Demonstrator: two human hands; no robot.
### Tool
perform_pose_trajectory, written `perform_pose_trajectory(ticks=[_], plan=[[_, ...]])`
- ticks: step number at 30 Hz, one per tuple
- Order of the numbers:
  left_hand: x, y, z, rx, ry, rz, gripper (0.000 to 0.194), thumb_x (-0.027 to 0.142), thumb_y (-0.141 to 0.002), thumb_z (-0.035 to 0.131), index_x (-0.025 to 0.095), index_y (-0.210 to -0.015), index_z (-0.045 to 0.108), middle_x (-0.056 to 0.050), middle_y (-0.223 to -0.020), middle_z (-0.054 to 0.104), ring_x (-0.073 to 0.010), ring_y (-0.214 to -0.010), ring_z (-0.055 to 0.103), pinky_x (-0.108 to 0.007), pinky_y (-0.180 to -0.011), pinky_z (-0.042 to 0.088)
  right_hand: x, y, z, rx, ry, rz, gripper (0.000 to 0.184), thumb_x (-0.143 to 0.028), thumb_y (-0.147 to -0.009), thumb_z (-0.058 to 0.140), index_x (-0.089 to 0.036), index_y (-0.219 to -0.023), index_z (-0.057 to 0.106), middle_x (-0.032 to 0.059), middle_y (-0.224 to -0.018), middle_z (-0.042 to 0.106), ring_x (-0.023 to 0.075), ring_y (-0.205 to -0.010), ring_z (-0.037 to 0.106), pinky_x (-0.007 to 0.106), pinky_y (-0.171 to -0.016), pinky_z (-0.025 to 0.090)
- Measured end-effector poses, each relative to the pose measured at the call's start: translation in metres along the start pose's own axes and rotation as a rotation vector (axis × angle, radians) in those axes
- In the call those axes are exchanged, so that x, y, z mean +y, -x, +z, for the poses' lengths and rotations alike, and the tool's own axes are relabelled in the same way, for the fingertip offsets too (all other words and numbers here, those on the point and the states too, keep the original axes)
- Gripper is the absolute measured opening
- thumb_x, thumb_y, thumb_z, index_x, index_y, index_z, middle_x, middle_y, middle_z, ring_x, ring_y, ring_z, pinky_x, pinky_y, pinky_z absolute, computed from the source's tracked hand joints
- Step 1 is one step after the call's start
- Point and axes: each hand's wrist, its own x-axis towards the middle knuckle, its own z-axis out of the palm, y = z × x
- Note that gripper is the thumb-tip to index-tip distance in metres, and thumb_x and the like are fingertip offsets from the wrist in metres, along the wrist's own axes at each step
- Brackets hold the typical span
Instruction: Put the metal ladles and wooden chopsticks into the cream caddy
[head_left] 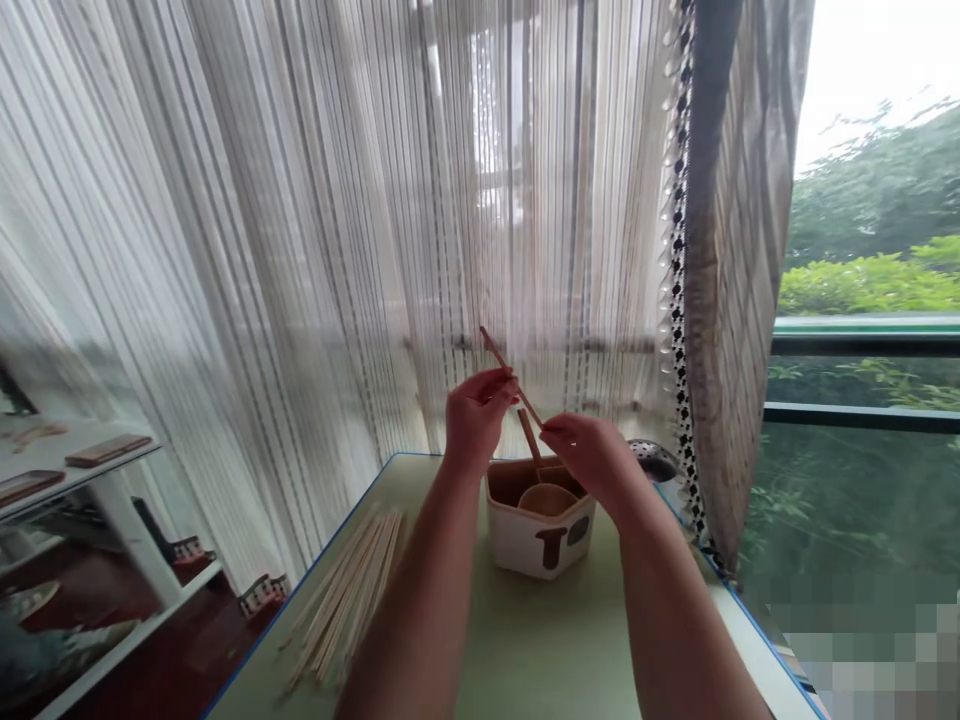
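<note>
A reddish-brown chopstick (492, 346) slants above the table, its upper end pointing up and to the left. My left hand (477, 412) pinches it near the middle. At its lower end, my right hand (589, 447) has thumb and fingers closed on it. Below both hands stands a white utensil holder (514, 540) with a brown rim and dark markings. Inside the holder rests a wooden ladle (548, 499), its handle rising between my hands. Several pale chopsticks (352, 590) lie in a loose, fanned pile left of my left forearm.
The pale green table (547, 640) has a blue edge. Behind the right hand sits a metal skimmer (651, 459) with holes. Sheer striped curtains (337, 250) hang behind the table. At left is a white shelf (142, 455) holding flat brown objects.
</note>
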Motion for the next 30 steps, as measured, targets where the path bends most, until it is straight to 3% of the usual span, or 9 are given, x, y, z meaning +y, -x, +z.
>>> perform_pose_trajectory(ticks=[5, 9, 15, 19, 26, 30], plan=[[-0.037, -0.019, 0.014, -0.024, -0.055, 0.011, 0.025, 0.031, -0.070, 0.067, 0.016, -0.091, 0.068, -0.006, -0.080, 0.069, -0.0143, -0.071, 0.064, -0.029, -0.069, 0.054, 0.017, -0.020, 0.010, 0.089, 0.098, 0.106, 0.012, -0.026, -0.077, 0.058, -0.022, -0.079, 0.069, 0.0040, -0.072, 0.069, 0.0179, -0.067, 0.062, 0.026, -0.061, 0.040], [-0.053, -0.022, 0.013, 0.000, -0.121, 0.061, 0.021, 0.030, -0.072, 0.065, 0.018, -0.090, 0.069, -0.007, -0.091, 0.069, -0.0171, -0.086, 0.063, -0.030, -0.077, 0.051, 0.023, -0.026, 0.027, 0.061, 0.058, 0.094, 0.012, -0.024, -0.077, 0.057, -0.022, -0.078, 0.069, 0.0037, -0.072, 0.069, 0.0165, -0.067, 0.061, 0.025, -0.061, 0.040], [-0.061, -0.022, 0.006, -0.061, -0.011, 0.007, 0.024, 0.029, -0.070, 0.069, 0.019, -0.091, 0.068, -0.006, -0.089, 0.069, -0.0162, -0.086, 0.063, -0.029, -0.078, 0.049, 0.033, -0.027, 0.037, 0.033, -0.031, 0.086, 0.012, -0.024, -0.078, 0.056, -0.020, -0.078, 0.068, 0.0035, -0.071, 0.068, 0.0155, -0.066, 0.060, 0.023, -0.060, 0.040], [-0.066, -0.024, 0.006, -0.002, 0.017, 0.011, 0.031, 0.030, -0.069, 0.069, 0.018, -0.097, 0.065, -0.006, -0.093, 0.068, -0.0151, -0.085, 0.062, -0.028, -0.076, 0.050, 0.037, -0.027, 0.043, -0.030, -0.019, 0.073, 0.011, -0.019, -0.074, 0.057, -0.020, -0.075, 0.068, 0.0033, -0.070, 0.068, 0.0157, -0.066, 0.061, 0.023, -0.060, 0.041], [-0.080, -0.024, 0.006, 0.004, -0.011, -0.075, 0.028, 0.035, -0.068, 0.069, 0.016, -0.089, 0.068, -0.004, -0.076, 0.068, -0.0131, -0.067, 0.062, -0.026, -0.061, 0.051, 0.047, -0.026, 0.044, -0.094, 0.062, 0.105, 0.012, -0.017, -0.068, 0.061, -0.021, -0.072, 0.071, 0.0040, -0.070, 0.070, 0.0178, -0.068, 0.062, 0.026, -0.063, 0.042], [-0.079, -0.023, 0.004, -0.030, -0.077, -0.123, 0.024, 0.033, -0.065, 0.071, 0.016, -0.082, 0.070, -0.005, -0.073, 0.070, -0.0148, -0.068, 0.064, -0.028, -0.065, 0.052, 0.045, -0.026, 0.043, -0.057, -0.011, 0.088, 0.016, -0.023, -0.071, 0.059, -0.021, -0.081, 0.071, 0.0044, -0.076, 0.070, 0.0176, -0.072, 0.063, 0.025, -0.065, 0.044]])
